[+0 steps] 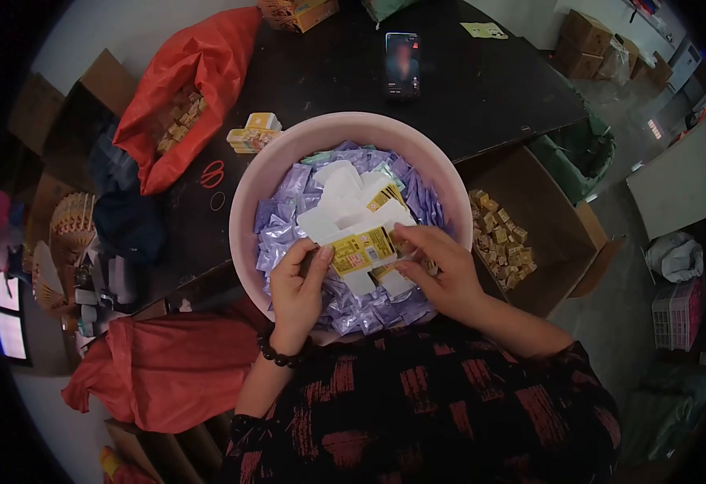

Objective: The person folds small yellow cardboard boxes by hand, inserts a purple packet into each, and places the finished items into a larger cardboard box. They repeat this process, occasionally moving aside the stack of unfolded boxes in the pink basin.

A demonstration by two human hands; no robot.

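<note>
Between my two hands is a flattened yellow and white printed carton (361, 252), held above a pink basin (244, 185). My left hand (298, 282) pinches its left end, a dark bead bracelet on the wrist. At the carton's right end, the fingers of my right hand (446, 270) are closed on it. Under the carton, more flat carton blanks (342, 187) lie white side up on a heap of small purple sachets (288, 184) that fills the basin. A few sachets are greenish.
Small yellow boxes fill a red sack (212, 60) at the left and lie in a cardboard box (530, 181) at the right. Red scissors (212, 173), yellow-white cartons (254, 135) and an upright phone (402, 66) are on the black table (329, 77). Another red sack (175, 367) lies lower left.
</note>
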